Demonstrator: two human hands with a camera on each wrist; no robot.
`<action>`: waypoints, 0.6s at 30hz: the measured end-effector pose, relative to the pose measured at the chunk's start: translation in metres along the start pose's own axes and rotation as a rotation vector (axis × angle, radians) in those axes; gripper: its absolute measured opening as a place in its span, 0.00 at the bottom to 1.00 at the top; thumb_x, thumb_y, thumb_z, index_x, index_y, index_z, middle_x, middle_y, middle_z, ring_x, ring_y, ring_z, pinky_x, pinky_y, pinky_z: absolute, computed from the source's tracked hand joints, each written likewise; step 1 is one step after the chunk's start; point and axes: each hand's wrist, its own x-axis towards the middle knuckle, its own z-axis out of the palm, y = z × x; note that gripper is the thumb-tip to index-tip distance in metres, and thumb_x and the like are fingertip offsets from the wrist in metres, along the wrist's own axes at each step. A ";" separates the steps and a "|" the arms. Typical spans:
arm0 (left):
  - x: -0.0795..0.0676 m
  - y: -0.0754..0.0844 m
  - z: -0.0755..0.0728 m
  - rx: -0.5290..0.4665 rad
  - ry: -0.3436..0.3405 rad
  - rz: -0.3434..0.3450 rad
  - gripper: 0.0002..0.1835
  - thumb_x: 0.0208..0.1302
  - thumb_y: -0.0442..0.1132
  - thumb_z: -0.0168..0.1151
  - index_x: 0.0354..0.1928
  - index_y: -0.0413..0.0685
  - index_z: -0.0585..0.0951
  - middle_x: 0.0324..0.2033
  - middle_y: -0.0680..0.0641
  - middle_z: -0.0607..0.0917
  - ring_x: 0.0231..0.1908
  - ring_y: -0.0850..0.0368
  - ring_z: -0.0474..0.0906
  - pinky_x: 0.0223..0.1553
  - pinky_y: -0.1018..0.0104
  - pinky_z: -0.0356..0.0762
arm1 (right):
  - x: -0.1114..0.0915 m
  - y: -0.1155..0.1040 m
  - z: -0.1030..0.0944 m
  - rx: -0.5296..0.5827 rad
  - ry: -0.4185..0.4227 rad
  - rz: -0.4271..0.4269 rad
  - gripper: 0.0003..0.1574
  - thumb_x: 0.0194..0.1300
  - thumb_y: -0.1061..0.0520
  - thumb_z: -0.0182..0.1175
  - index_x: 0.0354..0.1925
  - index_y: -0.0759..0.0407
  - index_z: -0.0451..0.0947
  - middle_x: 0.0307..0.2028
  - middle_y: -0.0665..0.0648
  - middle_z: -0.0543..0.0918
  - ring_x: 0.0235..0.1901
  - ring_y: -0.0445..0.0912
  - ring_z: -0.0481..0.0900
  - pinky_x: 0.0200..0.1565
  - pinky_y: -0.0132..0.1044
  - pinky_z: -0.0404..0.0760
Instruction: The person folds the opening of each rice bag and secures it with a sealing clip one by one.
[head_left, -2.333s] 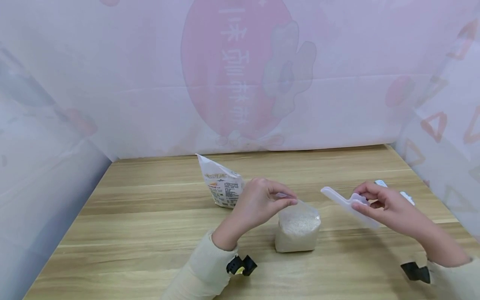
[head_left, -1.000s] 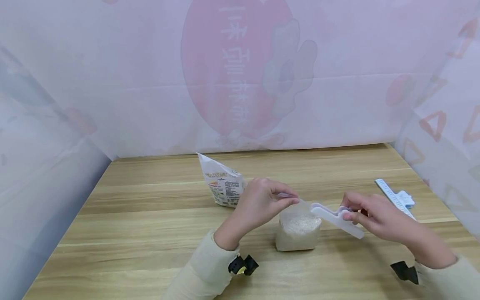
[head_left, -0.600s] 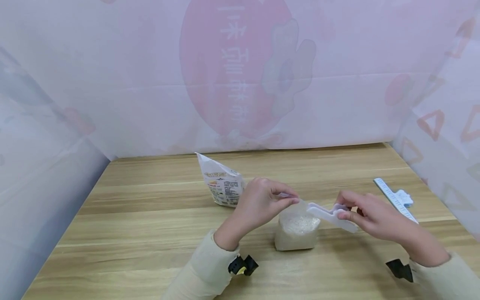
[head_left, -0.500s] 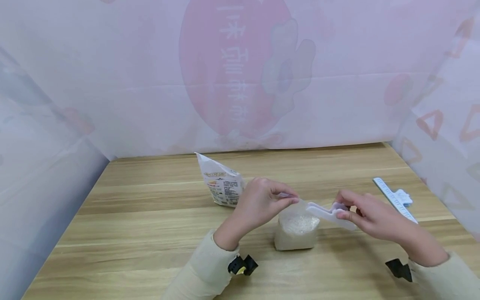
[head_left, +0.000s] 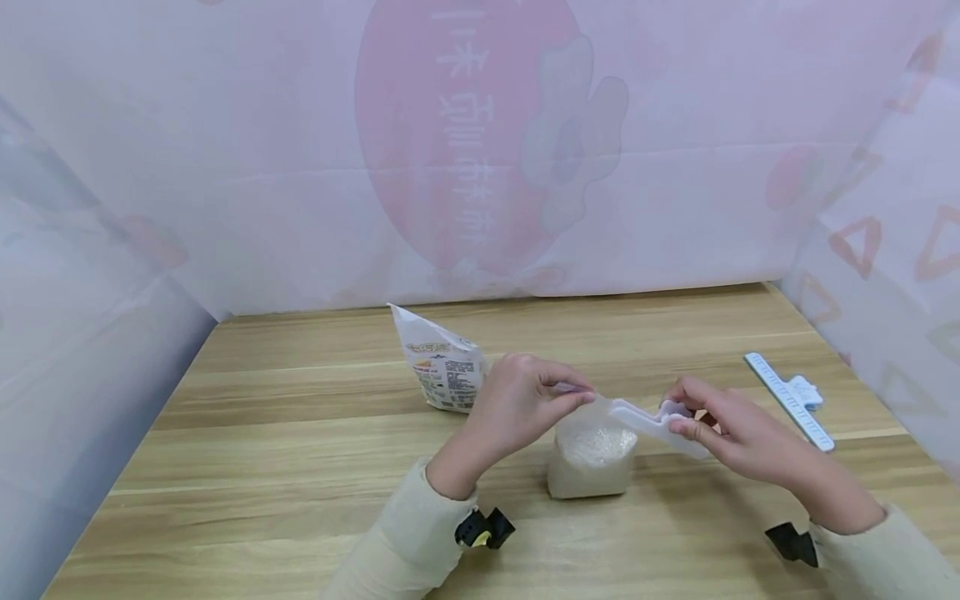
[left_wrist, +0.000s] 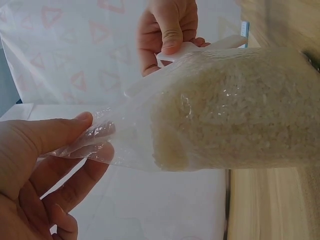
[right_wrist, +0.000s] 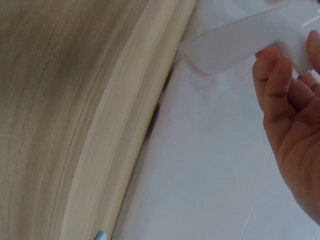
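Note:
A clear plastic bag of rice [head_left: 592,462] stands upright on the wooden table. My left hand [head_left: 517,408] pinches the top of the bag between thumb and fingers, drawing the plastic up to a gathered end, as the left wrist view shows. In my right hand [head_left: 738,429] is a white plastic bag clip [head_left: 652,423], pinched by its grip tabs. The clip's far end lies beside the upper right edge of the bag; whether its jaws straddle the plastic I cannot tell. In the right wrist view the clip [right_wrist: 230,42] crosses the upper right.
A white printed pouch [head_left: 442,362] stands behind my left hand, partly covered by it. A blue and white ruler-marked clip [head_left: 791,400] lies on the table [head_left: 262,467] at the right. Printed cloth walls [head_left: 300,167] enclose the back and sides.
My right hand has brought the white clip leftward from the right side to the upper edge of the rice bag, uncovering the blue clip. My left hand keeps its pinch nearly in place.

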 end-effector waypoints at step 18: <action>0.001 0.000 0.001 0.031 0.000 -0.004 0.03 0.58 0.41 0.73 0.34 0.51 0.91 0.31 0.53 0.91 0.20 0.71 0.74 0.24 0.79 0.67 | 0.007 -0.007 0.007 0.005 0.078 -0.029 0.14 0.63 0.69 0.63 0.43 0.55 0.74 0.33 0.45 0.85 0.30 0.31 0.78 0.30 0.29 0.80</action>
